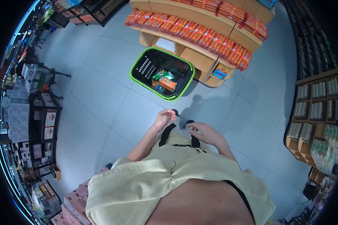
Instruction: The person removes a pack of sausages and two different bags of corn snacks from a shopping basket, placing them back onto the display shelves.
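Observation:
My left hand hangs in front of my body, fingers loosely bent, and nothing shows in it. To its right, my right hand is held with its fingers partly spread and holds nothing visible. Beyond both hands, touching neither, a black shopping basket with a bright green rim stands on the floor. Inside it lie a green packet, an orange packet and a smaller blue-and-brown packet.
A tiered wooden display behind the basket bears rows of red-orange packaged sausages. A shopping cart and black shelving stand at left. Wooden racks line the right. Pink boxes are at lower left.

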{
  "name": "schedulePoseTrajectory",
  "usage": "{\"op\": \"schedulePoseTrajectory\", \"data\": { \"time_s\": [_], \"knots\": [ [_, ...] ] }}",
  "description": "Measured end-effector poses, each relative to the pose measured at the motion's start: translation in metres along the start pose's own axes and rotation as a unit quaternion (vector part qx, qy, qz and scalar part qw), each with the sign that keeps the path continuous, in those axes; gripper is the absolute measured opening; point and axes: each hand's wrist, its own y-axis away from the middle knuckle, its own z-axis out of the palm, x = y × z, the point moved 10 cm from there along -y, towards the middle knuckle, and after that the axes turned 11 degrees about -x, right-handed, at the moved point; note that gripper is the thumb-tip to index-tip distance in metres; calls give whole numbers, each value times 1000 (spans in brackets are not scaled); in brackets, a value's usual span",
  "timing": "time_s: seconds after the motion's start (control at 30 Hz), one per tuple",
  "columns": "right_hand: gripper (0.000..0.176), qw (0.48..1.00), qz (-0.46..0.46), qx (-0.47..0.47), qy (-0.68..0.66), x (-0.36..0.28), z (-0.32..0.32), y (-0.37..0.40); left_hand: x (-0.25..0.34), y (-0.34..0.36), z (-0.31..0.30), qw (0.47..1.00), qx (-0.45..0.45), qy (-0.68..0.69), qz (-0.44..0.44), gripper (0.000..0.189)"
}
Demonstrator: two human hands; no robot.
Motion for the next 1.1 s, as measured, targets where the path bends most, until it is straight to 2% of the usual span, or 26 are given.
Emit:
{"op": "schedulePoseTrajectory", "data": {
  "time_s": [0.2,0.23,0.3,0.37,0.4,0.47,0.5,0.6,0.63,0.7,0.83,0.9,0.97,1.1],
  "knots": [
    [31,1000,10,-27,10,-23,28,-63,-7,12,-57,999,-26,-33,13,35],
    [32,999,23,-33,18,-26,32,-79,-4,15,-68,998,-42,-25,38,31],
    [32,998,40,-43,23,-41,41,-113,-3,21,-104,998,-56,7,25,32],
    [31,996,42,0,73,-65,37,-149,-2,26,-142,998,-52,23,21,34],
    [31,997,45,-6,69,-77,39,-165,4,30,-164,1000,-22,1,-2,34],
    [29,996,-66,46,29,-121,35,-189,18,43,-199,999,26,-18,-22,31],
    [27,994,-91,62,23,-127,38,-199,16,42,-220,997,52,-35,-39,33],
    [29,999,-37,31,12,-123,47,-215,30,30,-256,993,87,-70,-49,33],
    [29,999,-37,34,14,-117,48,-218,37,27,-262,990,102,-84,-52,31],
    [30,999,-1,-26,27,-91,55,-226,53,16,-263,991,95,-83,-40,28],
    [31,999,29,-38,2,-62,31,-227,72,-15,-246,992,64,-101,-39,23],
    [30,998,53,-3,15,-50,4,-231,74,-28,-236,991,55,-107,-60,21],
    [29,999,31,24,23,-41,-19,-243,77,-35,-226,991,22,-106,-72,19],
    [26,991,19,98,92,-50,-73,-254,80,-46,-241,984,52,-138,-100,20]
  ]
}}
